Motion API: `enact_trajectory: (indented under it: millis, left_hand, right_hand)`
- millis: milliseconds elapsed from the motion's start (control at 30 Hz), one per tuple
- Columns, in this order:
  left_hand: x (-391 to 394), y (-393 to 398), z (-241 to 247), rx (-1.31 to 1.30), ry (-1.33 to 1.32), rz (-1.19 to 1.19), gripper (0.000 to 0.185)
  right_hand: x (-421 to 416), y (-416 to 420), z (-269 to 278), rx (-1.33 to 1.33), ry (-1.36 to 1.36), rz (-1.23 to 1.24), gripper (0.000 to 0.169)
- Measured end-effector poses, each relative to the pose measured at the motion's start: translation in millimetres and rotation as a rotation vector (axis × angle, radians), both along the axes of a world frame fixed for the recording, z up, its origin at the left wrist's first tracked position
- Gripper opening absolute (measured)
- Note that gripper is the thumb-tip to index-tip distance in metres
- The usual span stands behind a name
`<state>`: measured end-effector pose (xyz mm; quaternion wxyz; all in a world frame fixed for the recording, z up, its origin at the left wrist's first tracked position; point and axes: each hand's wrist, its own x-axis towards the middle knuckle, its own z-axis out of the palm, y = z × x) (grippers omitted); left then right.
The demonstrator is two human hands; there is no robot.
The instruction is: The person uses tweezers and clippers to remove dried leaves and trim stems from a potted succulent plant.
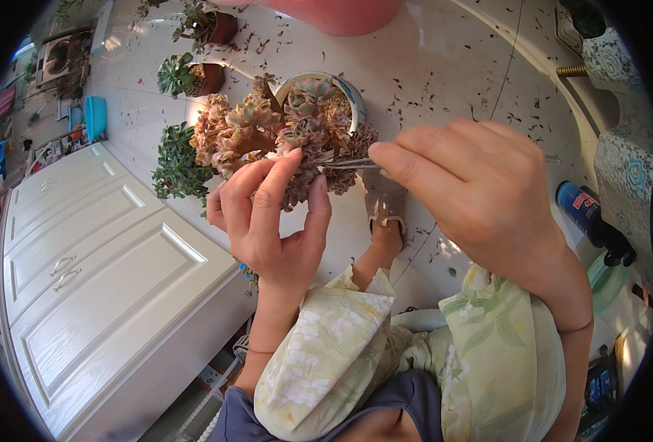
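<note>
A potted succulent (249, 119) with dense pinkish-green rosettes spills over the rim of a round ceramic pot (358, 102) on the floor. In my right hand (470, 188) are thin metal tweezers (354, 163), their tips among the rosettes near the plant's lower side. My left hand (274, 221) is at the near edge of the same plant, thumb and forefinger apart on either side of a purplish rosette cluster; whether the fingers press on it is unclear. Pale dry leaf bits show between the stems by the tweezer tips.
Smaller succulents in brown pots (213, 79) and a green leafy succulent (181, 160) stand to the left. A white cabinet (111, 265) fills the lower left. A pink tub (337, 14) is at the top. Dry leaves litter the tiled floor. A blue spray can (579, 205) lies at right.
</note>
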<state>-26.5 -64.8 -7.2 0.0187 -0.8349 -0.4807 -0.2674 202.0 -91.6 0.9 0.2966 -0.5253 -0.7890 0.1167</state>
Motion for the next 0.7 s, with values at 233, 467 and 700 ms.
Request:
enact_trajectory:
  millis: [233,467,700]
  left_hand:
    - [-1.0,0.7,-0.8,0.007,-0.016,-0.015,0.040]
    - [0.2,2.5,0.1,0.002,-0.018,-0.023,0.040]
    - [-0.4,0.4,0.5,-0.006,-0.010,-0.011,0.041]
  right_hand:
    - [13.1,-3.3,4.9,-0.045,0.137,-0.134,0.028]
    - [1.1,1.7,-2.6,-0.030,0.127,-0.042,0.029]
    - [-2.4,7.5,-8.6,-0.004,0.111,-0.009,0.030]
